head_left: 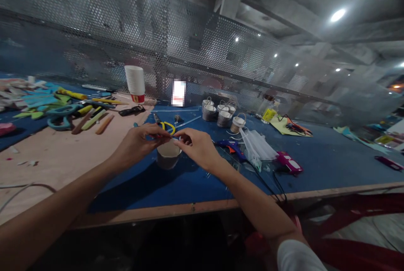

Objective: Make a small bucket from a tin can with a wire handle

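Note:
Over a small beige cup (168, 157) with a grey band, both my hands come together at the fingertips. My left hand (143, 142) is closed in a pinch, and so is my right hand (200, 147). Something thin, bluish and white shows between the fingers, too small to name. The cup stands on the blue table top beneath them, partly hidden by my fingers. Just behind the hands lie pliers with yellow handles (168, 126). A blue glue gun (232, 148) with an orange trigger rests right of my right hand.
Several little baskets with handles (224, 117) stand behind. A stack of paper cups (135, 83) is at back left, near scissors (59, 121) and tools. Clear plastic (257, 144) and a magenta device (289, 163) lie right. A perforated metal screen (189, 43) closes the back.

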{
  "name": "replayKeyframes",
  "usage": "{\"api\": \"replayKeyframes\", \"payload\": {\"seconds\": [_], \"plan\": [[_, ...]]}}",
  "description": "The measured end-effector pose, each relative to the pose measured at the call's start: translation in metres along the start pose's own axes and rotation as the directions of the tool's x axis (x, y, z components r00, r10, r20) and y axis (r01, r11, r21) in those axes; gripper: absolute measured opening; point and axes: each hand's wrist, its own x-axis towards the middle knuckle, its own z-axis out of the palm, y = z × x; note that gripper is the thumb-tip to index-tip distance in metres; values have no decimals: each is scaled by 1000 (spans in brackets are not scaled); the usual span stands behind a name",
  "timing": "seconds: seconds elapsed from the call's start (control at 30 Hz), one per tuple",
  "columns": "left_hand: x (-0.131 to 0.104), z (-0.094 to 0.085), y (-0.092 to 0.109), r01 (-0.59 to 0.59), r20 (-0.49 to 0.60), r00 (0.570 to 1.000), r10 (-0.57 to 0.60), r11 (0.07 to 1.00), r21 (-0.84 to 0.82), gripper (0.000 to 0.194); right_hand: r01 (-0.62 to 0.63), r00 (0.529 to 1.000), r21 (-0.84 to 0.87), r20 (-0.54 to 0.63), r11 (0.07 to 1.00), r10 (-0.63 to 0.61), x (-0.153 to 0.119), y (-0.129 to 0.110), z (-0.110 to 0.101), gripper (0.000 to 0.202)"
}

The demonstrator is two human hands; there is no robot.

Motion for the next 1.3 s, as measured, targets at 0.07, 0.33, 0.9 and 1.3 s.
{"api": "replayKeyframes", "payload": {"seconds": [0.07, 0.33, 0.9, 1.3], "plan": [[1, 0, -1, -13, 5, 1000, 13, 1000, 13, 14, -2, 1000, 1, 7, 1000, 2, 0, 1, 0, 20], [4, -1, 1, -126, 20, 992, 125, 987, 98, 13, 20, 1000, -8, 18, 1000, -20, 2, -1, 0, 21], [2, -2, 1, -180, 34, 984, 177, 969, 167, 15, 54, 998, -48, 20, 997, -53, 2, 2, 1, 21], [2, -4, 2, -90, 40, 995, 91, 996, -10, 16, 49, 998, -46, -43, 998, -51, 2, 2, 5, 22]]}}
